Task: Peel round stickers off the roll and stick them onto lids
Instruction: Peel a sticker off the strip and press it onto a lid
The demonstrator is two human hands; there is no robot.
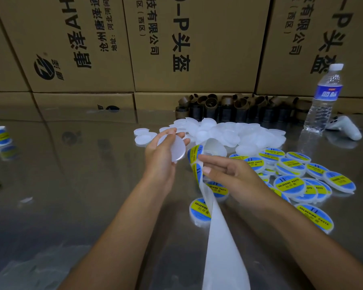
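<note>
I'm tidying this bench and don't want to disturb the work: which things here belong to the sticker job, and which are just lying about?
In the job: left hand holding a blank lid; right hand pinching the sticker strip; heap of plain lids; labelled lids.
Lying about: water bottle; white controller; brown tubes; cardboard boxes.

The stickers (195, 153) are blue with a yellow band and black lettering. Bare lids (228, 133) are milky white, cartons (218, 49) brown

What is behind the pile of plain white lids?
A row of brown cardboard rings, then stacked boxes. The lid pile covers the foot of that row.
</note>
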